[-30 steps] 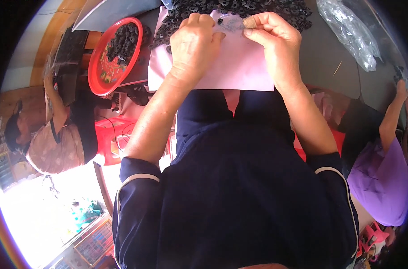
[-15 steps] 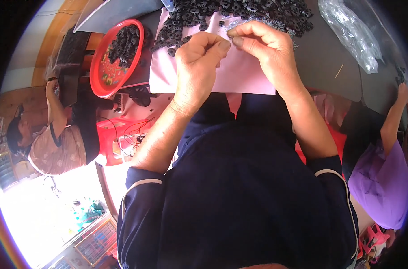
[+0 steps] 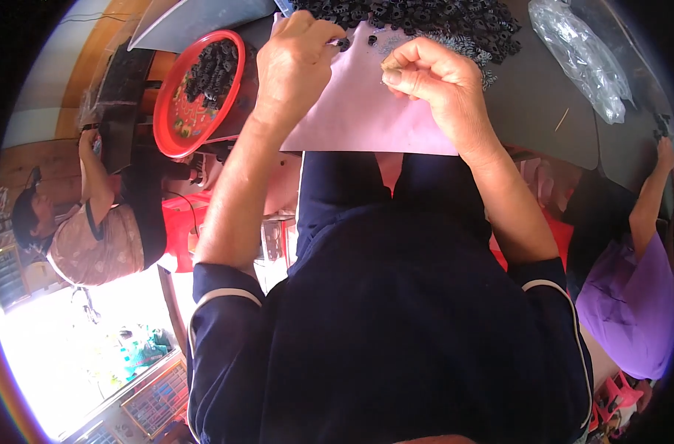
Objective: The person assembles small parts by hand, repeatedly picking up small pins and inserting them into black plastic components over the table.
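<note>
My left hand (image 3: 296,70) is over the left side of a pink cloth (image 3: 366,118), its fingers curled. At its fingertips is a small black plastic part (image 3: 343,44), which they appear to pinch. Farther right, my right hand (image 3: 444,78) holds thumb and forefinger pressed together above the cloth; whatever is between them is too small to make out. Beyond both hands spreads a pile of black plastic parts (image 3: 433,15). A heap of small metal springs (image 3: 455,48) lies just past my right hand. One loose black part (image 3: 372,40) rests on the cloth between the hands.
A red basin (image 3: 161,122) with more black parts stands left of the cloth. A grey tray-like panel (image 3: 196,26) is behind it. Clear plastic bag (image 3: 581,59) and a thin stick (image 3: 561,119) lie on the dark table (image 3: 529,111) at right. One person (image 3: 100,244) works at each side.
My hands have parted. The left has moved away and to the left, to a black part near the pile; the right stays almost in place, still pinched.
</note>
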